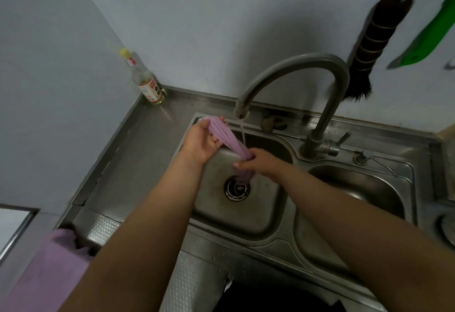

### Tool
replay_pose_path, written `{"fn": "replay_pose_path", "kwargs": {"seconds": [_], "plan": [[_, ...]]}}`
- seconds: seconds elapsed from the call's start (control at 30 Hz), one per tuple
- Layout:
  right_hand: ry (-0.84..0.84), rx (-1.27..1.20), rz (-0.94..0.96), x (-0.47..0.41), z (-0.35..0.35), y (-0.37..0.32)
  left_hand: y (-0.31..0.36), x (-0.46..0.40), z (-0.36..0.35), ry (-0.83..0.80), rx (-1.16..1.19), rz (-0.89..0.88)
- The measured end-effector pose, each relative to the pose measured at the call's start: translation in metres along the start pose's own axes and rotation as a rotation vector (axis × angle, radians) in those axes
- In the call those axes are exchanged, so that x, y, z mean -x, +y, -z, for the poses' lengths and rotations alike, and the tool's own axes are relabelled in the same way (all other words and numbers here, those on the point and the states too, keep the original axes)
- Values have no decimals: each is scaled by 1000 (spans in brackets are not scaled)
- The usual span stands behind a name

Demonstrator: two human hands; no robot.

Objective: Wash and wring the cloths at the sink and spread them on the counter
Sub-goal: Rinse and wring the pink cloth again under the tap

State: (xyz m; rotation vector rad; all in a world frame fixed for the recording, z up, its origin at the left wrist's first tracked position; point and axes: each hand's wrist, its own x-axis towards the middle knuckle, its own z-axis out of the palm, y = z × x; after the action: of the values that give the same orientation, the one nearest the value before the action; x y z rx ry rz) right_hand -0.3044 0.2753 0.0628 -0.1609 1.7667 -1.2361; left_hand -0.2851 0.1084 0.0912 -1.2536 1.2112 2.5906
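A purple cloth (227, 138) is bunched into a rope over the left basin of the steel sink (275, 228). My left hand (203, 140) grips its upper end near the basin's far left corner. My right hand (261, 161) grips it lower down, and the tail hangs toward the drain (236, 190). Water runs in a thin stream from the curved faucet (307, 65) just behind the cloth. A second purple cloth (49, 270) lies on the counter (138, 154) at the lower left.
A glass bottle (145, 79) with a yellow cap stands in the counter's back left corner. A dark brush (369, 48) and a green tool (428, 38) hang on the wall at right. A second basin (357, 188) lies to the right.
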Motion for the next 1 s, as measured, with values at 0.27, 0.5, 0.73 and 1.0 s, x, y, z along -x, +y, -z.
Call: {"fn": "replay_pose_path", "kwargs": {"seconds": [0.27,0.5,0.73,1.0], "plan": [[307,61,233,9,21,-40,3,-7,21,175,-1001,-58],[67,24,321,24,24,-67,4,27,-12,-444,-1105,-330],[-58,208,264,18,41,-42,21,57,-31,-329,-1567,-547],[-54,283,348,-3,11,17,18,96,-45,-404,-1743,-561]]}}
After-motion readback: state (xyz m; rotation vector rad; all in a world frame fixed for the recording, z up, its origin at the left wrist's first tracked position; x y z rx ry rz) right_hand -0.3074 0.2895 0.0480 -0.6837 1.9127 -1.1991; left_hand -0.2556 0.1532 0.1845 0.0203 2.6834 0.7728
